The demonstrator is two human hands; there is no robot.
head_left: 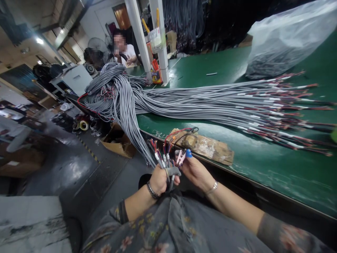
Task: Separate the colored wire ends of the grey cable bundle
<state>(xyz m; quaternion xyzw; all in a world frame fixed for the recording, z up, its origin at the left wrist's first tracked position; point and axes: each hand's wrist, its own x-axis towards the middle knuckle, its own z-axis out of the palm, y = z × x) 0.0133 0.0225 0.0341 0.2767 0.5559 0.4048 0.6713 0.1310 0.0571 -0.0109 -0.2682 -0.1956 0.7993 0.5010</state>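
Note:
My left hand [161,179] is closed round a bunch of grey cables [143,149], whose stripped ends show thin coloured wires [155,146] pointing up. A grey wrap covers one finger of that hand. Close beside it, my right hand [196,172] pinches a small pale pink clip [180,157] near the wire ends. A blue cover [189,153] sits on a fingertip of the right hand. From the held bunch, the cables run up over the table edge to a large pile of grey cables [116,80].
Many grey cables [200,102] lie along the green table [263,175], wire ends to the right. A worn wooden board [210,149] rests at the near edge. Behind stand a plastic bag [284,42] and white posts [163,63]. A person [127,52] sits across. An open carton [118,140] is below.

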